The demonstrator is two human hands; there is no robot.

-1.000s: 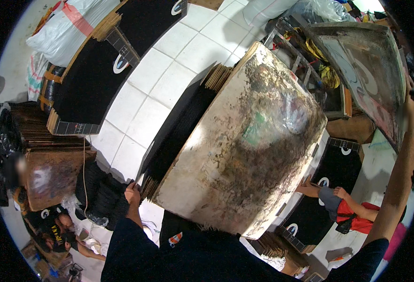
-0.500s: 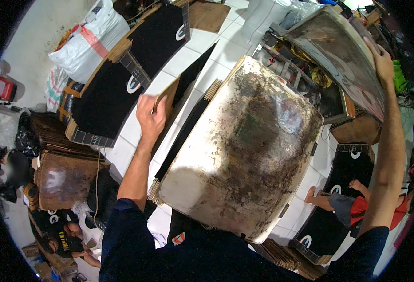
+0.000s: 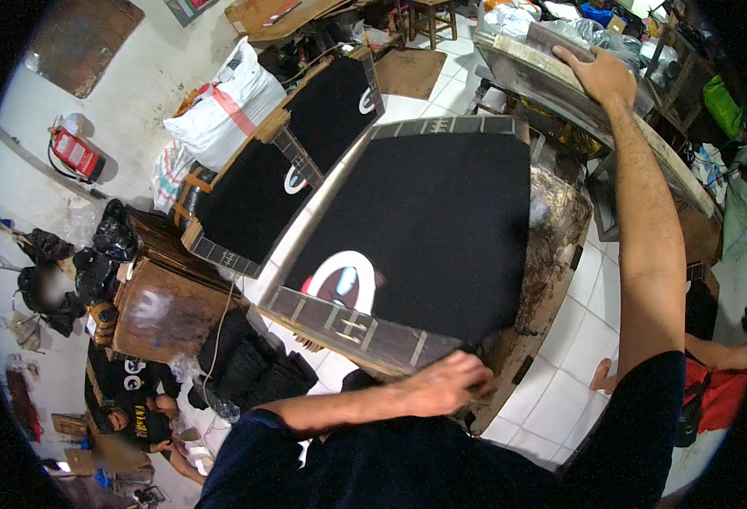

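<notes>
A board [image 3: 360, 327] covered with black fabric lies slanted over the stained worktable [image 3: 560, 212]; a cartoon eye print [image 3: 342, 284] shows near its left edge, and grey taped strips run along two ends. My left hand [image 3: 448, 386] is at the board's near right corner, its fingers curled round the edge and slightly blurred. My right hand [image 3: 598, 78] grips the upper edge of a raised screen-printing frame [image 3: 551, 72], which stands tilted at the worktable's far right side. The frame's mesh face is mostly turned away from view.
More black fabric boards [image 3: 246, 199] with eye prints lean in a row at left. A stack of brown boards [image 3: 165, 314], dark folded cloth [image 3: 250, 360] and a white sack [image 3: 216, 114] stand beyond. One person [image 3: 148, 420] sits lower left; another in red [image 3: 717, 399] is at right.
My left hand has brought a black fabric board from the left over the worktable and moved toward me, rightward. The view has turned left; my right hand still holds the raised frame.
</notes>
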